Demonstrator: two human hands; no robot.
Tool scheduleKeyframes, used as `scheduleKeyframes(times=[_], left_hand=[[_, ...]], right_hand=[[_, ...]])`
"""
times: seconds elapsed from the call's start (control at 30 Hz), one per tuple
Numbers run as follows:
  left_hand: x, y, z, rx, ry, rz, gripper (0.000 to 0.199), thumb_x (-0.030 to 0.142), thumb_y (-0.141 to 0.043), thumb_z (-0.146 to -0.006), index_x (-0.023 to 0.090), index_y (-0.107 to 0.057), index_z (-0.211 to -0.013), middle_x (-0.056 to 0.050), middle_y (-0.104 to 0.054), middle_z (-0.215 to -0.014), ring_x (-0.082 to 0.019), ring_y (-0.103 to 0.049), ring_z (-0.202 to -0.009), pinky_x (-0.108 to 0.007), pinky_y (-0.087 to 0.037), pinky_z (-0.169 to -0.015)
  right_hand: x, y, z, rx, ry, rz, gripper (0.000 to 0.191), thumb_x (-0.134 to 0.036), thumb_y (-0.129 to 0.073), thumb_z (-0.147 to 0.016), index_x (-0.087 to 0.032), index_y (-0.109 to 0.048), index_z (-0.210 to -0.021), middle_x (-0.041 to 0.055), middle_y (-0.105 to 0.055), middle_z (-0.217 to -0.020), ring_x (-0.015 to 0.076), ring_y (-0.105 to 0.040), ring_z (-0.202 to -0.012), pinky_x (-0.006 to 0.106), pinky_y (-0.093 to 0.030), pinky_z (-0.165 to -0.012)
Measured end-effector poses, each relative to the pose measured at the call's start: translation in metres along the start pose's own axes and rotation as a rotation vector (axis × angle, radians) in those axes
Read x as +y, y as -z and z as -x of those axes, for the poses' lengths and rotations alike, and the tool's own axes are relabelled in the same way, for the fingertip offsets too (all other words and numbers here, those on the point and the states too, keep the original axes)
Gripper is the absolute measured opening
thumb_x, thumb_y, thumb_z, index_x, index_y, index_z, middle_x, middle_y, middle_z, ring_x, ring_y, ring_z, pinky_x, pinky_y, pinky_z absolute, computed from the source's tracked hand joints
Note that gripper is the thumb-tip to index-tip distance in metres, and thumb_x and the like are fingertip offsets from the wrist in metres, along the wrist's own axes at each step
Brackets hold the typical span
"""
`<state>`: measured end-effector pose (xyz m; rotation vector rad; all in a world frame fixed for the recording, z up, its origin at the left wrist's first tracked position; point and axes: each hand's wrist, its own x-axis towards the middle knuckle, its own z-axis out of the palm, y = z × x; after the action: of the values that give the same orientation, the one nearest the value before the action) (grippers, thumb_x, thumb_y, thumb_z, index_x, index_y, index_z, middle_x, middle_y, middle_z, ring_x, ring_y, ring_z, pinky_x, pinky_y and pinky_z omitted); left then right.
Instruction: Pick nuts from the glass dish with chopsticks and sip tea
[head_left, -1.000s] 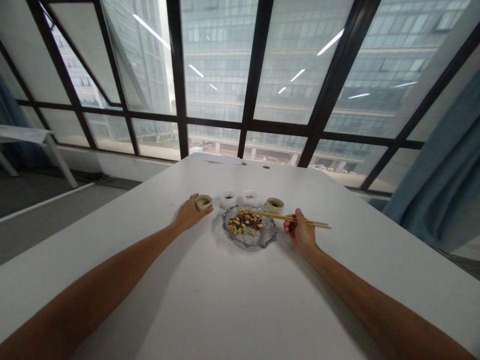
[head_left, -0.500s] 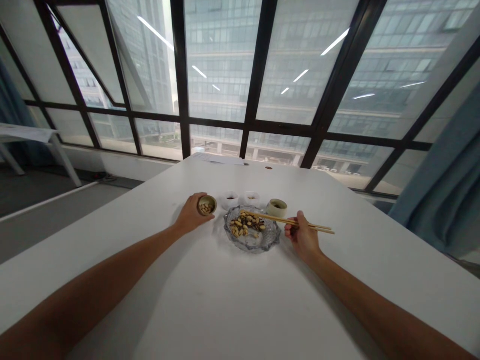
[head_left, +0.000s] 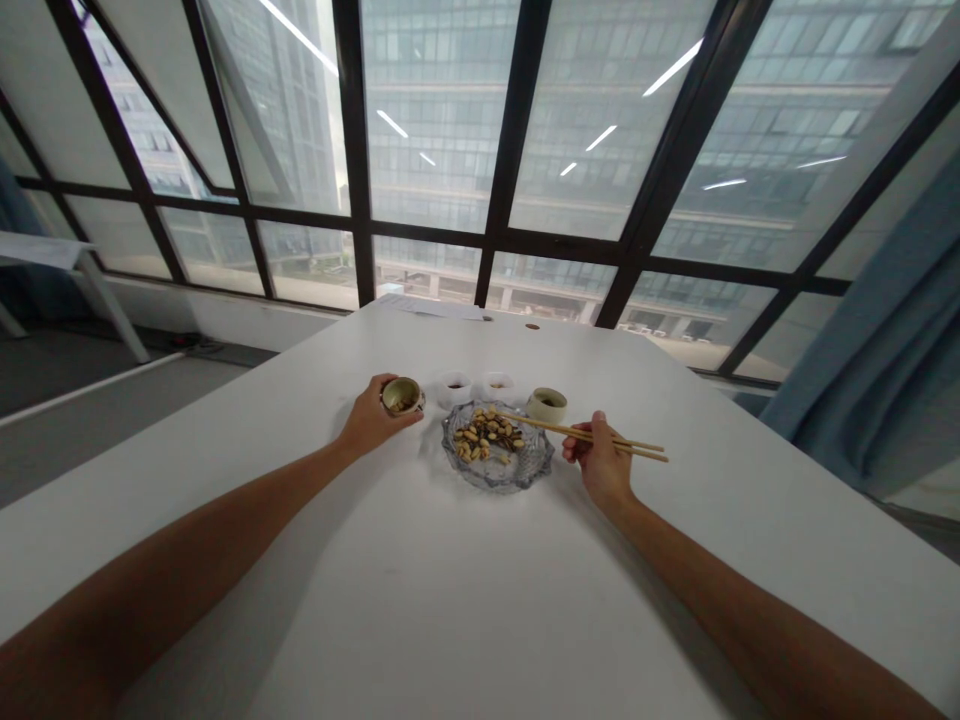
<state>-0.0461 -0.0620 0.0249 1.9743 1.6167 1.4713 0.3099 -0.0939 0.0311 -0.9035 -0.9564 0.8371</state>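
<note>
My left hand (head_left: 373,415) is wrapped round a small cup (head_left: 401,397), tilted toward me, with a few nuts low inside it. In my right hand (head_left: 602,460) is a pair of chopsticks (head_left: 585,434), their tips over the far side of a scalloped glass dish (head_left: 534,466). Pistachios (head_left: 478,440) and dark seeds lie in the dish, heaped toward its left and far side. Whether the chopstick tips touch a nut I cannot tell. A pale green cup (head_left: 547,404) stands just behind the dish, near the chopsticks.
Two small white bowls (head_left: 453,388) stand in a row behind the dish, holding a little dark or pale content. Papers (head_left: 431,307) and two small round objects lie at the far end of the white table (head_left: 420,580). A blue curtain (head_left: 862,370) hangs at right.
The cup in my left hand has tilted more, and fewer nuts show in it. The chopstick tips have shifted slightly right relative to the dish. The whole view has moved a little.
</note>
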Motion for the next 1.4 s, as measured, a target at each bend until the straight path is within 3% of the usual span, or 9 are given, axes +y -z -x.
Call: scheduleKeyframes(times=[0.2, 0.5, 0.73, 0.83, 0.9, 1.07, 1.27, 1.4], left_hand=[[-0.005, -0.001, -0.003, 0.032, 0.1, 0.027, 0.076, 0.062, -0.08, -0.06, 0.021, -0.054, -0.118, -0.01, -0.071, -0.113, -0.027, -0.069, -0.101, -0.039, -0.056, -0.089], [-0.01, 0.002, -0.003, -0.009, 0.133, 0.001, 0.075, 0.059, -0.079, -0.062, 0.021, -0.053, -0.122, -0.011, -0.071, -0.116, -0.027, -0.068, -0.103, -0.042, -0.055, -0.092], [-0.018, 0.0, -0.01, -0.071, 0.197, -0.034, 0.081, 0.063, -0.075, -0.065, 0.019, -0.05, -0.127, -0.015, -0.068, -0.121, -0.029, -0.067, -0.107, -0.044, -0.054, -0.094], [-0.01, 0.0, -0.023, -0.078, 0.153, -0.175, 0.087, 0.065, -0.075, -0.066, 0.015, -0.049, -0.132, -0.021, -0.061, -0.135, -0.035, -0.061, -0.121, -0.05, -0.048, -0.103], [0.002, -0.004, -0.036, -0.083, 0.044, -0.289, 0.084, 0.066, -0.073, -0.069, 0.016, -0.051, -0.133, -0.021, -0.057, -0.142, -0.038, -0.053, -0.131, -0.053, -0.041, -0.11], [0.053, -0.044, -0.068, -0.278, -0.225, -0.399, 0.07, 0.06, -0.059, -0.086, 0.017, -0.048, -0.14, -0.019, -0.056, -0.145, -0.036, -0.049, -0.136, -0.054, -0.032, -0.115], [0.095, -0.111, -0.087, -0.543, -0.196, -0.466, 0.073, 0.053, -0.059, -0.086, 0.015, -0.039, -0.146, -0.023, -0.057, -0.142, -0.037, -0.049, -0.137, -0.055, -0.027, -0.115], [0.102, -0.127, -0.09, -0.597, -0.199, -0.502, 0.068, 0.041, -0.061, -0.086, 0.016, -0.037, -0.144, -0.018, -0.064, -0.134, -0.033, -0.056, -0.131, -0.054, -0.027, -0.116]], right_hand=[[0.004, 0.004, -0.008, 0.077, -0.134, -0.076, 0.054, -0.071, -0.076, -0.067, -0.02, -0.057, -0.065, -0.0008, -0.06, -0.045, 0.0116, -0.052, -0.034, 0.023, -0.039, -0.032], [0.0, 0.0, -0.002, 0.013, -0.046, -0.022, 0.054, -0.072, -0.073, -0.069, -0.02, -0.058, -0.065, 0.0008, -0.06, -0.046, 0.0131, -0.054, -0.034, 0.025, -0.041, -0.033], [0.002, -0.001, -0.003, 0.017, -0.08, -0.066, 0.051, -0.069, -0.075, -0.067, -0.021, -0.057, -0.063, -0.0005, -0.059, -0.044, 0.0131, -0.051, -0.033, 0.025, -0.04, -0.032], [0.003, -0.003, -0.006, 0.015, -0.066, -0.057, 0.053, -0.071, -0.073, -0.069, -0.021, -0.056, -0.065, -0.0004, -0.06, -0.045, 0.0129, -0.052, -0.034, 0.024, -0.04, -0.032], [0.002, -0.003, -0.009, 0.028, -0.052, -0.06, 0.055, -0.073, -0.073, -0.069, -0.021, -0.057, -0.065, -0.0004, -0.06, -0.045, 0.0125, -0.053, -0.034, 0.024, -0.04, -0.033], [-0.003, -0.002, -0.017, 0.087, 0.03, -0.059, 0.058, -0.077, -0.069, -0.072, -0.019, -0.058, -0.069, 0.0003, -0.063, -0.05, 0.0126, -0.057, -0.039, 0.024, -0.045, -0.038], [-0.005, 0.004, -0.022, 0.125, 0.135, 0.054, 0.061, -0.079, -0.062, -0.076, -0.018, -0.061, -0.072, 0.0022, -0.065, -0.053, 0.0141, -0.06, -0.041, 0.026, -0.048, -0.041], [-0.001, 0.005, -0.022, 0.097, 0.194, 0.129, 0.063, -0.079, -0.06, -0.078, -0.017, -0.063, -0.074, 0.0027, -0.066, -0.054, 0.0148, -0.061, -0.042, 0.026, -0.048, -0.04]])
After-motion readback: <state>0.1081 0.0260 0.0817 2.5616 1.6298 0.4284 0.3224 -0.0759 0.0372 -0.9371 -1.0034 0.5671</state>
